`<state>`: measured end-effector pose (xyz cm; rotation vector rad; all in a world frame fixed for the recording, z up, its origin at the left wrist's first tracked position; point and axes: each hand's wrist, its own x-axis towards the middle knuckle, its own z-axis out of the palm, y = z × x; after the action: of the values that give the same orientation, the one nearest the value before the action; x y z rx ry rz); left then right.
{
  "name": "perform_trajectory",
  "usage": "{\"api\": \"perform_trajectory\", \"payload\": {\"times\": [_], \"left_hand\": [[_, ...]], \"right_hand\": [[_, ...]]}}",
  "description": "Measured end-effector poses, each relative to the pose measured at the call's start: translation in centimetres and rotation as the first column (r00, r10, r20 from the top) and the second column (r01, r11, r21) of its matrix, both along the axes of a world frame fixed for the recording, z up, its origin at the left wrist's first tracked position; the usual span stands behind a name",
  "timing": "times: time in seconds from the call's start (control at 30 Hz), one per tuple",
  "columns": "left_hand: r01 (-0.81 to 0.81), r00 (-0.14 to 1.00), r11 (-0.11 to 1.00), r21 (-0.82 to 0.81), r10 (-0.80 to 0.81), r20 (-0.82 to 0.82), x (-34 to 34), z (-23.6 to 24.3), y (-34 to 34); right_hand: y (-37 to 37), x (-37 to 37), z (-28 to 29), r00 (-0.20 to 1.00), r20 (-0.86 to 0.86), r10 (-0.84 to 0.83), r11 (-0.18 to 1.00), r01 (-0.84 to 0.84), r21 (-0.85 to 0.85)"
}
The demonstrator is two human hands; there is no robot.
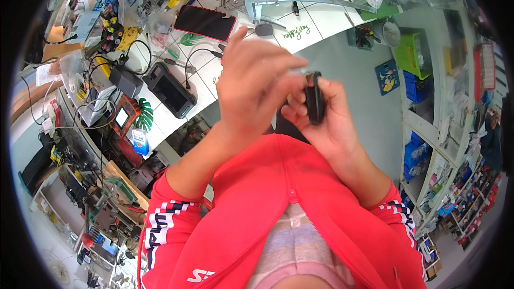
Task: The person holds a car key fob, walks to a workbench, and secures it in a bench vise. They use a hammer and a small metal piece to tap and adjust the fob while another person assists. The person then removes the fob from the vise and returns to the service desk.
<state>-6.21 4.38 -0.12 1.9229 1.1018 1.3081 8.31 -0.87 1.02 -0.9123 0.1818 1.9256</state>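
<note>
A small black oval case, shaped like a key fob, stands on end in my right hand, held between the thumb and curled fingers. There is a bit of red near its top end. Just to its left is my left hand, blurred by motion, with its fingertips close to the top of the case. Whether they touch it or hold anything I cannot make out. Both hands are in front of my chest, nearer to me than the white-tiled bench.
On the bench lie a dark phone with a red edge, a rugged handheld device, a large metal caliper and a small dark piece. Cables and tools crowd the left side. Shelves with a green bin stand at the right.
</note>
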Motion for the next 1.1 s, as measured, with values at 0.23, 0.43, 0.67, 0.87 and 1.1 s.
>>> {"api": "perform_trajectory", "payload": {"times": [0.23, 0.43, 0.67, 0.87, 1.1], "left_hand": [[0.421, 0.906, 0.435, -0.796, -0.244, 0.346, 0.5, 1.2, 4.6], [0.385, 0.902, 0.552, -0.740, -0.056, 0.427, 1.8, 1.6, 3.1], [0.100, 0.990, 0.969, 0.226, -0.075, -0.117, 3.9, 2.0, -2.3], [-0.197, 0.950, 0.837, 0.511, 0.291, -0.111, 5.1, -0.1, -4.8], [-0.187, 0.956, 0.935, 0.301, 0.244, -0.165, 4.5, 0.0, -3.9]], "right_hand": [[-0.7, 1.5, 1.0, 0.977, -0.111, 0.184, 0.973, -0.165, 0.163], [-0.9, 2.7, 0.7, 0.978, -0.103, 0.182, 0.962, -0.155, 0.224], [0.7, 3.3, 0.6, 0.935, -0.354, -0.024, 0.982, 0.088, 0.165], [1.2, 3.8, 1.3, 0.928, -0.369, -0.057, 0.963, 0.148, 0.224], [0.8, 3.7, 0.6, 0.977, -0.185, -0.106, 0.994, 0.102, -0.028]]}}
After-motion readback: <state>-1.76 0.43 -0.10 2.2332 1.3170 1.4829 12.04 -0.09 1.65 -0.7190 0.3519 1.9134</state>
